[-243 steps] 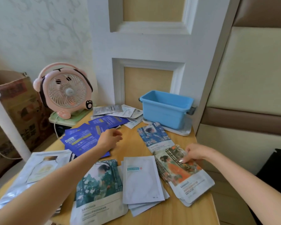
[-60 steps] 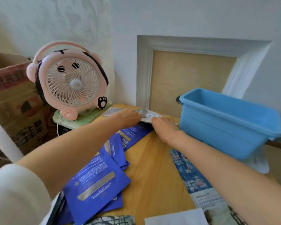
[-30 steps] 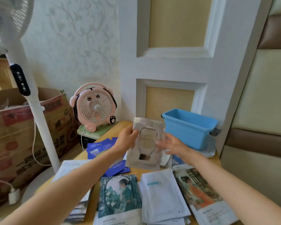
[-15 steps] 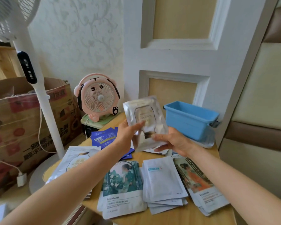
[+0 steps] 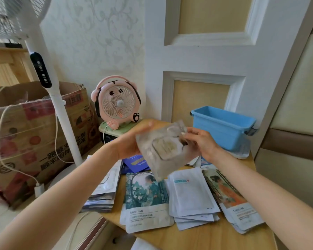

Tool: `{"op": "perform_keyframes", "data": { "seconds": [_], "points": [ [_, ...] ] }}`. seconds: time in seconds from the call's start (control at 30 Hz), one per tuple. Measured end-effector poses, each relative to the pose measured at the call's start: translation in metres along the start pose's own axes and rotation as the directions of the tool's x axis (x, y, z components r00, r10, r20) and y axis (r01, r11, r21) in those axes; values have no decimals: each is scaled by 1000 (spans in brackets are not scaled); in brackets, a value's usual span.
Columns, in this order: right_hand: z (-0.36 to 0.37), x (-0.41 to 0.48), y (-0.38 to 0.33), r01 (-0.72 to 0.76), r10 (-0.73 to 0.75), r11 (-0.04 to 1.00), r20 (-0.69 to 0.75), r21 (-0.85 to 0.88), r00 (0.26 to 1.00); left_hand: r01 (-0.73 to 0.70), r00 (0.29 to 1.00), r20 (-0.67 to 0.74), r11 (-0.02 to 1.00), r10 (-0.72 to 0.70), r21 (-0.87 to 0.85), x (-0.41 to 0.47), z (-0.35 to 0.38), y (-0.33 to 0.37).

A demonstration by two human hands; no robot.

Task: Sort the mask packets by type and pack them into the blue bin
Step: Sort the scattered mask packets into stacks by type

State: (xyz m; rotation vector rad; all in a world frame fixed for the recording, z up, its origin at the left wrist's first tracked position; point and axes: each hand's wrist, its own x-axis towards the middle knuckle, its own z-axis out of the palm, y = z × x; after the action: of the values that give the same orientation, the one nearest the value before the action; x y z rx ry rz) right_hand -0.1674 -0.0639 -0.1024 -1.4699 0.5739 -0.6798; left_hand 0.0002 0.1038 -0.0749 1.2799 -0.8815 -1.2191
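Observation:
Both hands hold a silver mask packet [image 5: 163,150] in the air above the wooden table [image 5: 197,237]. My left hand [image 5: 132,141] grips its left edge, and my right hand [image 5: 201,141] pinches its upper right corner. The packet is blurred and tilted. The blue bin [image 5: 222,127] stands at the table's back right, behind my right hand. On the table lie sorted piles: silver packets [image 5: 105,188] at the left, a green picture packet [image 5: 146,201], white packets [image 5: 192,195], orange picture packets [image 5: 229,197], and dark blue packets [image 5: 135,163] under the held one.
A pink desk fan [image 5: 116,103] stands at the table's back left corner. A white pedestal fan's pole [image 5: 56,98] and a cardboard box [image 5: 31,134] are on the floor to the left. A panelled wall rises behind the table, with a padded panel to the right.
The silver packet has dropped lower and tilted over between my hands. My right hand has shifted from its lower edge to its upper right corner.

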Motion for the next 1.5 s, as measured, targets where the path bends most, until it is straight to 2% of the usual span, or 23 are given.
{"op": "perform_keyframes", "data": {
  "seconds": [0.03, 0.1, 0.17, 0.2, 0.3, 0.37, 0.4, 0.43, 0.53, 0.63, 0.67, 0.73, 0.77, 0.83, 0.9, 1.0, 1.07, 1.1, 1.17, 1.23, 1.3, 1.4, 1.5],
  "points": [
    [6, 2, 3, 9, -7, 999, 37, -49, 999, 50, 999, -18, 986, -47, 162, -4, -2, -1],
    [18, 8, 12, 27, -12, 988, 99, -149, 995, 133, 980, -186, 923, -68, 361, -14, -13, -2],
    [24, 16, 23, 69, -29, 949, 133, -308, 991, 151, 919, -394, 912, 12, 382, -27, -36, -3],
    [23, 22, 30, 92, -48, 894, 111, -438, 993, 148, 872, -487, 917, 56, 370, -36, -49, -3],
    [6, 42, 53, 28, -84, 562, -23, -827, 996, 225, 721, -684, 895, 113, 385, -65, -83, -13],
    [-6, 47, 69, -10, -22, 337, -18, -942, 1000, 323, 677, -731, 856, 89, 403, -77, -94, -29],
    [-9, 48, 76, 3, 38, 270, 14, -963, 999, 389, 665, -742, 810, 83, 439, -80, -98, -38],
    [-11, 47, 83, 29, 97, 245, 54, -969, 994, 452, 653, -753, 757, 81, 473, -81, -102, -48],
    [-11, 44, 92, 50, 186, 281, 106, -958, 977, 596, 606, -793, 629, 55, 499, -85, -111, -66],
    [-13, 44, 87, 94, 120, 215, 122, -972, 985, 688, 640, -750, 310, 167, 656, -87, -110, -65],
    [-14, 44, 84, 117, 116, 156, 136, -981, 984, 647, 685, -688, 234, 241, 726, -86, -108, -64],
    [-14, 41, 78, 181, 113, 40, 184, -983, 976, 457, 809, -485, 163, 333, 874, -81, -105, -62],
    [-14, 39, 77, 218, 98, -3, 217, -976, 971, 373, 870, -390, 116, 302, 921, -79, -102, -63],
    [-15, 36, 77, 264, 89, -45, 259, -963, 962, 293, 950, -292, 5, 115, 956, -74, -98, -73],
    [-16, 34, 80, 265, 105, -55, 258, -963, 960, 266, 962, -268, -55, -48, 962, -73, -99, -90],
    [-18, 31, 80, 256, 41, -47, 254, -966, 966, 261, 962, -268, -108, -55, 959, -76, -99, -104],
    [-21, 32, 76, 218, -24, 5, 218, -976, 976, 225, 971, -237, -195, -42, 955, -82, -102, -112],
    [-23, 33, 75, 185, -69, 84, 180, -979, 981, 202, 978, -208, -236, 0, 951, -84, -103, -118],
    [-27, 39, 68, 151, -188, 348, 89, -925, 978, 241, 970, -235, -304, 57, 922, -90, -98, -124],
    [-26, 44, 55, 201, -327, 605, -10, -770, 945, 265, 963, -233, -308, 138, 914, -91, -96, -135],
    [-22, 44, 33, 259, -406, 762, -125, -594, 906, 276, 956, -229, -304, 183, 912, -92, -95, -138],
    [-20, 40, 1, 263, -348, 892, -185, -367, 919, 252, 961, -206, -285, 183, 925, -89, -102, -134],
    [-22, 28, -11, 161, -169, 923, 7, -349, 986, 299, 950, -267, -228, 158, 927, -82, -93, -114]
  ]
}}
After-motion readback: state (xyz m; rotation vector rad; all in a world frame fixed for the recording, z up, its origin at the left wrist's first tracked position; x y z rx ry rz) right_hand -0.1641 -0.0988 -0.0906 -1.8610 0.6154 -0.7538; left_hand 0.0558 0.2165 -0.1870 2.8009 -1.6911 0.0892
